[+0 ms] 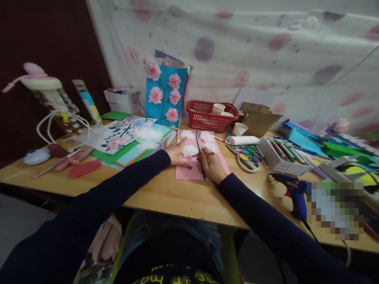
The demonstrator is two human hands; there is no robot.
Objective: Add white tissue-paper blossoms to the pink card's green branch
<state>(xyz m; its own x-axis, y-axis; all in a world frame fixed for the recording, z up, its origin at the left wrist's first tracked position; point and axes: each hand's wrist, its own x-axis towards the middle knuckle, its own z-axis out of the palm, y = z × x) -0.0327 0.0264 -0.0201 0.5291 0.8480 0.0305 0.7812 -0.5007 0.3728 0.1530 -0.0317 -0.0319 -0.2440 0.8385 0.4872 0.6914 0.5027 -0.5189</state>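
Observation:
A sheet of pink paper [183,172] lies on the table in front of me, with a dark green stem [203,170] down its middle and several white fluffy tufts, such as this cotton tuft [189,150], on both sides. My left hand [175,153] rests with fingers spread over the sheet's left edge, beside the tufts. Over the stem, my right hand [212,165] is closed on a slim brown marker [209,154], its tip pointing left toward the lower left tuft. The exact tip contact is too small to tell.
A blue flower picture [166,98] stands behind, next to a red basket [204,118] with paper cups. Scissors [248,162], a marker box [284,163] and a blue glue gun [291,189] lie right. Papers and loose cotton [148,136] lie left, near a bottle [47,92].

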